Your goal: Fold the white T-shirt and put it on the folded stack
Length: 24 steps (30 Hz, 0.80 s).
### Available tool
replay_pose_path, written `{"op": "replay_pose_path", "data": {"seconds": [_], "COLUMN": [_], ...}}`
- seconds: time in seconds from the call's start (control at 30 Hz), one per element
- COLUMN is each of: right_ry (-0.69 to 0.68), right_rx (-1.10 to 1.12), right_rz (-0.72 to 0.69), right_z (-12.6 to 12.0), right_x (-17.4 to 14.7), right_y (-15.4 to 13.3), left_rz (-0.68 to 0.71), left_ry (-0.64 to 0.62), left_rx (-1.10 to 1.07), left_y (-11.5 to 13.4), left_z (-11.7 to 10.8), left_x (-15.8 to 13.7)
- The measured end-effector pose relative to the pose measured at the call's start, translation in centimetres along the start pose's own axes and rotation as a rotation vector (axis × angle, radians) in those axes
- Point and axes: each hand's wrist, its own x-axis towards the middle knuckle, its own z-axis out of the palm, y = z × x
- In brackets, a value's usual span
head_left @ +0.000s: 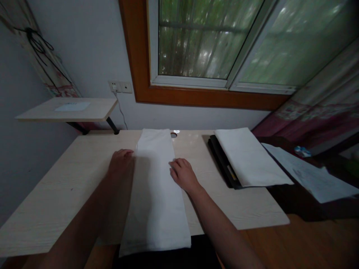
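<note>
A long white folded cloth [158,186] lies flat and lengthwise on the pale wooden desk [56,190]. Its near end hangs slightly past the desk's front edge. My left hand [121,161] rests beside the cloth's left edge, fingers stretched toward it, with no part of the cloth visibly held. On the opposite side, my right hand [183,172] is at the cloth's right edge. Its fingers are slightly bent and apart, with the tips at or touching the border. A shadow falls over the left part of the cloth.
At the right, a white folded sheet [249,157] lies on a black case-like object [223,162]. Beyond it is a printed paper [311,170] on a dark surface. A raised shelf [98,110] stands at the back left, bearing a paper [73,107]. Behind the desk is a window [207,41].
</note>
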Motion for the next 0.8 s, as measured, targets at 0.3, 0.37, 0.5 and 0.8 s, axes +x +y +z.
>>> {"op": "replay_pose_path", "data": {"seconds": [0.3, 0.37, 0.5, 0.8], "right_ry": [-0.002, -0.004, -0.006, -0.010], "right_rx": [-0.004, -0.006, -0.008, -0.007], "right_rz": [0.002, 0.005, 0.009, 0.016], "right_z": [0.0, 0.0, 0.0, 0.0], "right_x": [0.0, 0.0, -0.1, 0.0], "right_y": [0.0, 0.0, 0.0, 0.0], "left_rz": [-0.240, -0.267, -0.289, -0.313], "left_ry": [-0.041, -0.059, -0.092, 0.009], "left_rx": [-0.073, -0.083, -0.102, -0.044], "left_y": [1.5, 1.6, 1.5, 0.8], "left_z": [3.9, 4.4, 4.6, 4.6], "left_x": [7.1, 7.8, 8.4, 8.5]}}
